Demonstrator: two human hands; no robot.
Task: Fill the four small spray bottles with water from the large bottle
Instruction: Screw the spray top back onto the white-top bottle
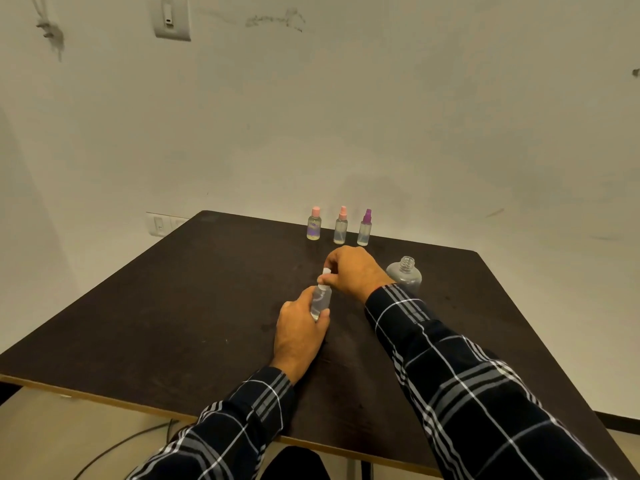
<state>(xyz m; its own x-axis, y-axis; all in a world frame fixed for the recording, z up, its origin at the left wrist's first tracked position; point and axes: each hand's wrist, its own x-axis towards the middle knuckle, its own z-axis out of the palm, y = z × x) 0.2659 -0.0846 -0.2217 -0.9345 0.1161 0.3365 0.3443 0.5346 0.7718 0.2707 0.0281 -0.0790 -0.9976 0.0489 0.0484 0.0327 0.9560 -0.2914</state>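
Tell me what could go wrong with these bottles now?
The large bottle stands uncapped right beside the right sleeve; a swing of that arm might knock it over. The small bottle in the left hand might leak if the right hand leaves its white top crooked.

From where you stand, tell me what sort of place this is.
Likely a plain indoor room used as a workspace: dark table by a scuffed bare wall, switch plate on it, loose cable on the floor.

Dark brown table (207, 306), two pink caps (315, 211), one purple cap (368, 213), navy-and-white plaid sleeves (467, 393).
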